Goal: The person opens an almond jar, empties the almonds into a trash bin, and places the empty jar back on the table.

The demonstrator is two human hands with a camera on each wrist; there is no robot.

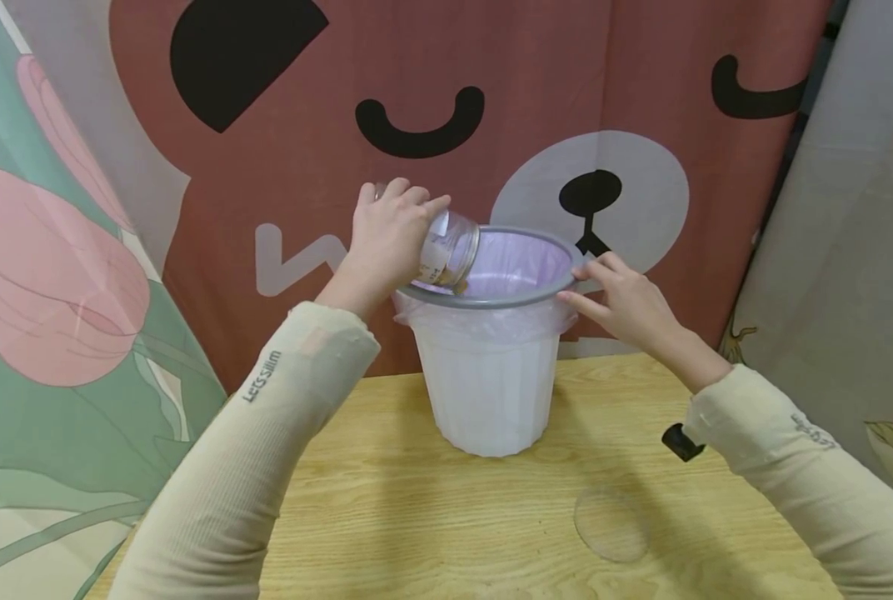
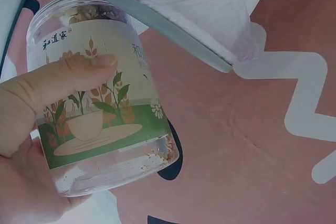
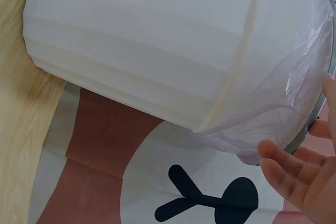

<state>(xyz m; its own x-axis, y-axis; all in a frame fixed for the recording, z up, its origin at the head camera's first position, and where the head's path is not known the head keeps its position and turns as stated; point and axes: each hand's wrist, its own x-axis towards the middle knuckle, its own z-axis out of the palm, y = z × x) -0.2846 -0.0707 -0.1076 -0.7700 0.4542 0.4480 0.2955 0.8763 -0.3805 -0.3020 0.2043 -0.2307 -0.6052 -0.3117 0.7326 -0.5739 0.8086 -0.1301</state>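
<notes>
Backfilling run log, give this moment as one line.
left hand: grips clear jar tilted over lined bin | right hand: holds bin's rim | bin: upright on table | clear disc: flat on table

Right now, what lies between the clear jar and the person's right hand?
The open mouth of the white bin, lined with a purple bag, lies between the jar and the right hand; the head view shows it.

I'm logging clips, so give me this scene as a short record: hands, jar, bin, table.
Left hand: grips the glass jar
Jar: tipped, mouth over the bin, brownish bits inside
Right hand: holds the bin's grey rim
Bin: white, upright on the table, lined with a purple bag
On table: clear round disc, nearer the camera than the bin
</notes>
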